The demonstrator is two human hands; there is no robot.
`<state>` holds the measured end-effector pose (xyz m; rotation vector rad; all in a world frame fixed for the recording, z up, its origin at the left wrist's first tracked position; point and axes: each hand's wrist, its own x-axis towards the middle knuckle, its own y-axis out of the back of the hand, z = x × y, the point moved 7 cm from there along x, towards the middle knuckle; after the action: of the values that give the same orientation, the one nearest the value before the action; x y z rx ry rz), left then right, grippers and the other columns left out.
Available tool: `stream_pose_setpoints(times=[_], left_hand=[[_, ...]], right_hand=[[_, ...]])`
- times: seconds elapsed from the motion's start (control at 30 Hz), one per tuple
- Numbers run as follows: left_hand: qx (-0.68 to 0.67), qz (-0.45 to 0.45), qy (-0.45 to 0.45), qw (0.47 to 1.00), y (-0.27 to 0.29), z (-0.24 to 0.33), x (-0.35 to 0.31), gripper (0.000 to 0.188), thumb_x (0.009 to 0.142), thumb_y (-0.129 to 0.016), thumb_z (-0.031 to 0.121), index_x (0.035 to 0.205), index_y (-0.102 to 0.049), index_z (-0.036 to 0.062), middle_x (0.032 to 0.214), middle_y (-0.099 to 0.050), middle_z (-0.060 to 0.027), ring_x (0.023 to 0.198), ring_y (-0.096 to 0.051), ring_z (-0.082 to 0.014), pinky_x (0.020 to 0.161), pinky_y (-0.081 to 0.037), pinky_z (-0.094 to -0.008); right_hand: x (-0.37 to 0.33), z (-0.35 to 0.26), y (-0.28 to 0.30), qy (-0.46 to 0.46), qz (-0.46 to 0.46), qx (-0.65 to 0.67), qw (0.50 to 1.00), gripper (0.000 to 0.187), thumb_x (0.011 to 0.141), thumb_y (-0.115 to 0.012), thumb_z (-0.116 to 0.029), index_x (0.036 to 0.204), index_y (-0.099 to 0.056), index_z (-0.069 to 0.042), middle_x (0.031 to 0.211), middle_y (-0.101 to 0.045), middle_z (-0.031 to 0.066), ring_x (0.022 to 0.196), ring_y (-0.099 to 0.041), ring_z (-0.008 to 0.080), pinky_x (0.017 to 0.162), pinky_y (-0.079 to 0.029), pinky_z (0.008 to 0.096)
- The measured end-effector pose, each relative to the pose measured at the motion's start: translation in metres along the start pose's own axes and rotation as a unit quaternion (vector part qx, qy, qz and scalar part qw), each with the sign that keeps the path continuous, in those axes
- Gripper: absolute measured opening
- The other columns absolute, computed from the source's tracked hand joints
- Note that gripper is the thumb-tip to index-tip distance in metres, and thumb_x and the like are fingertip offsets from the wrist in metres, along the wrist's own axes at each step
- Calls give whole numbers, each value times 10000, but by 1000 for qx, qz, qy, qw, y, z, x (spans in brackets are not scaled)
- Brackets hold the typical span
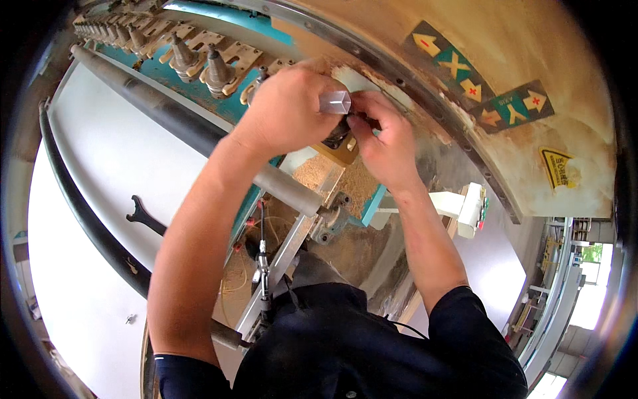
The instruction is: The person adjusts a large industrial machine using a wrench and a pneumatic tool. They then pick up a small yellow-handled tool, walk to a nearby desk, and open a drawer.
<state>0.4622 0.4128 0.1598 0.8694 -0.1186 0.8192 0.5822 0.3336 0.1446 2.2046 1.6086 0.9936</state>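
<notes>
My left hand (292, 110) is closed round a small clear plastic square tube (335, 102), whose end sticks out toward my right hand. My right hand (389, 143) is bent with thumb and fingers pinched beside the tube's end; what they hold, if anything, I cannot make out. Just below the hands sits a dark round part (339, 135) on a yellowish bracket (345, 154), partly hidden by my fingers. Left of my left hand, cone-shaped tool holders (218, 70) stand in a row of forked clips.
A long grey roller (289, 189) runs below my left forearm. On a white sheet (100, 199) lie a black spanner (143, 214) and a black bar (80, 193). Sawdust (359, 183) covers the machine bed. A large cream machine panel (492, 60) with arrow signs curves at upper right. An air gun (263, 272) hangs near my body.
</notes>
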Motion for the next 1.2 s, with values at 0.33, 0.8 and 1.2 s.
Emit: stream_pose_setpoints(times=[0.33,0.8,1.2], left_hand=[[78,-101,13,992,-8,0,12,205,800,-716,63,997,-699,9,926,-639,-123,865,-661,-269,779,-510,-336],[105,-139,43,984,-11,3,13,171,896,-683,142,1026,-680,31,966,-696,-87,916,-648,-168,861,-499,-335],[97,-111,32,988,-10,14,10,179,921,-686,191,1048,-700,66,912,-719,-60,821,-662,-153,760,-524,-327]], right_hand=[[-4,10,0,5,42,55,998,158,824,-597,15,945,-696,-5,989,-669,156,933,-661,346,842,-526,396],[-9,26,-3,16,59,96,994,178,816,-600,-50,967,-696,-45,973,-681,173,870,-666,376,790,-544,420],[-18,30,-7,-19,17,106,994,508,782,-718,-31,1277,-610,-69,894,-665,64,697,-538,107,674,-498,268]])
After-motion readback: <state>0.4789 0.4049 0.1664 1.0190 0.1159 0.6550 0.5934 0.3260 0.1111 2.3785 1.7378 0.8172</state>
